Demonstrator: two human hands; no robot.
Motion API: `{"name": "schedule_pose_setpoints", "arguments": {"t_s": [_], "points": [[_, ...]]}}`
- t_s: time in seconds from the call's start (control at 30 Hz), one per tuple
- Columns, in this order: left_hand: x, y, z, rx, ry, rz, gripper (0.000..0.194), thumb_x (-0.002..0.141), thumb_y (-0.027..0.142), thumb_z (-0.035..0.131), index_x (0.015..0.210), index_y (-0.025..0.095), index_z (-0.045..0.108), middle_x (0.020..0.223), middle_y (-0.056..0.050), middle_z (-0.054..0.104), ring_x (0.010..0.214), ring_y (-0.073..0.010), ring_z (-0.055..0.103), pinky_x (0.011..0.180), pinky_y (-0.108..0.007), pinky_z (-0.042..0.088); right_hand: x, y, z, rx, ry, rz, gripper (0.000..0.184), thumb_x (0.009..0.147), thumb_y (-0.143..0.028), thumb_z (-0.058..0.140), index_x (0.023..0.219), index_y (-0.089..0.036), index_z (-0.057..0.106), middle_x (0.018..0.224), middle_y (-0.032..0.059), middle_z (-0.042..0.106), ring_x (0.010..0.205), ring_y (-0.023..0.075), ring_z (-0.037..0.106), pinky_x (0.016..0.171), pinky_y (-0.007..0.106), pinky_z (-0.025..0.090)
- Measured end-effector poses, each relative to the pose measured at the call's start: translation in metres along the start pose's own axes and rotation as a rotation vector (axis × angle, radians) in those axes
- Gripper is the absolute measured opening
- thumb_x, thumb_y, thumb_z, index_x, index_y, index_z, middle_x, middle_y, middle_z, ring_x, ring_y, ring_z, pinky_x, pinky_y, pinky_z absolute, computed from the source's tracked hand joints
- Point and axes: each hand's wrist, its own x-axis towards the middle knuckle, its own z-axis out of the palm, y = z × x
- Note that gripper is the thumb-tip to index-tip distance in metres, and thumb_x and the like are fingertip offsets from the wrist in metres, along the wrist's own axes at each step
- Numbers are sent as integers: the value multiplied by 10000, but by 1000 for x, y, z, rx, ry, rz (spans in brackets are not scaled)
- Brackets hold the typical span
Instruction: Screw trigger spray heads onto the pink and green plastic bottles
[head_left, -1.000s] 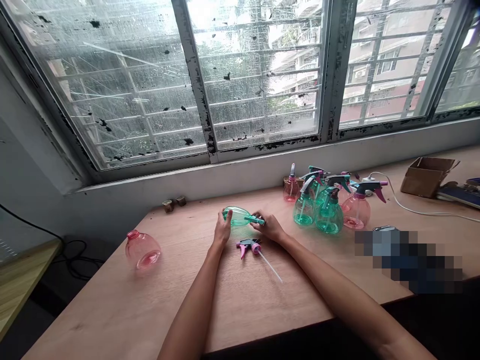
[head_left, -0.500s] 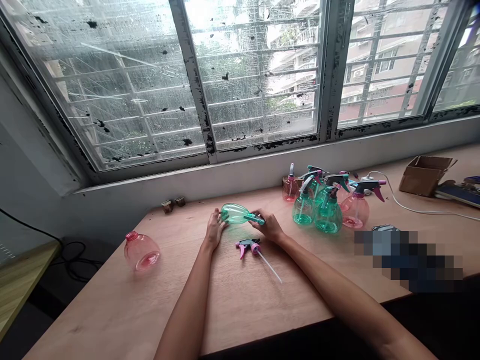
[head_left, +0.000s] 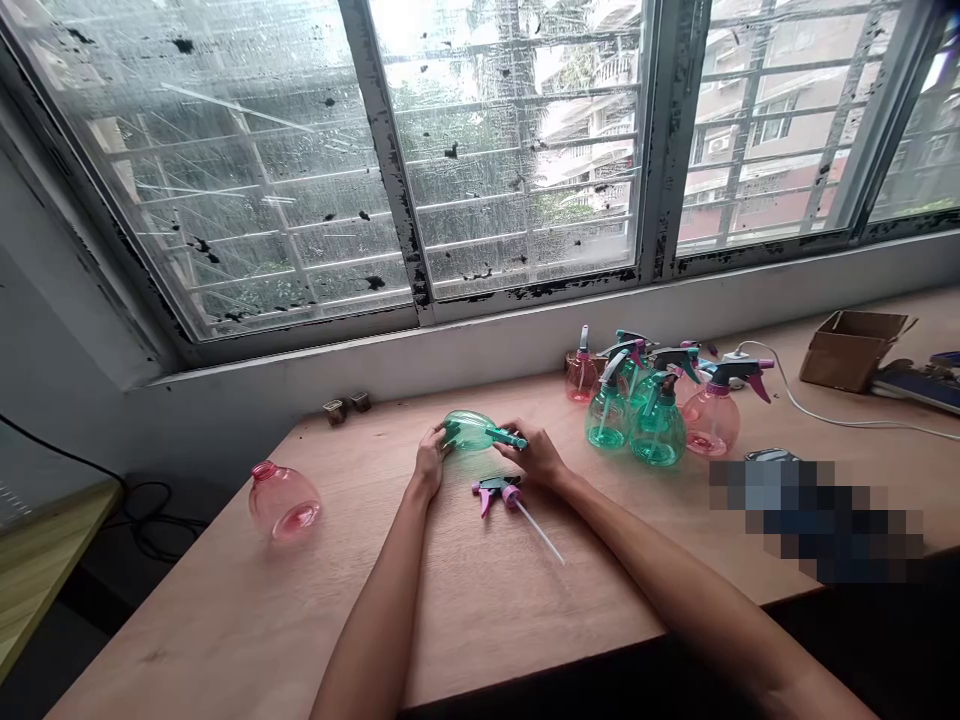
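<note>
A clear green spray bottle (head_left: pixel 469 430) is held on its side between my two hands, its neck pointing right. My left hand (head_left: pixel 431 460) grips the base end. Closed around the green trigger head (head_left: pixel 508 437) at the neck is my right hand (head_left: pixel 538 455); some of its fingers are hidden. Just in front of the bottle, a loose pink-and-black spray head (head_left: pixel 497 492) lies on the wooden table (head_left: pixel 465 620) with its white dip tube stretching toward me. Further left, a pink bottle (head_left: pixel 285 503) without a spray head rests on the tabletop, tilted.
Several green spray bottles (head_left: pixel 657 430) and pink spray bottles (head_left: pixel 709 420) cluster right of my hands. Behind them run a white cable (head_left: pixel 817 418) and an open cardboard box (head_left: pixel 853 350). Two small brown pieces (head_left: pixel 334 411) sit by the window wall. A pixelated patch covers something at right.
The green bottle has turned slightly, and my left hand has shifted a little on its base. My right hand stays at the trigger head. The loose spray head and pink bottle keep their places.
</note>
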Motion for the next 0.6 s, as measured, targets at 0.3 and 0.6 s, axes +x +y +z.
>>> {"name": "schedule_pose_setpoints", "arguments": {"t_s": [0.3,0.6], "points": [[-4,3,6,38,-12,22,289,959,318,625,1203,164,620,1213,-84,669,1013,-233,683,861,-439,585,-2,-4,1,-32,-56,-5,230,982,-322,622,1158,-175,640,1113,62,692,891,199,693,783,386,598],[-7,8,5,62,-40,17,314,953,296,635,1242,175,606,1278,-92,645,1083,-253,663,913,-472,566,0,-2,0,-37,-14,55,263,978,-319,629,1196,-172,624,1151,70,681,929,215,692,805,407,597]]}}
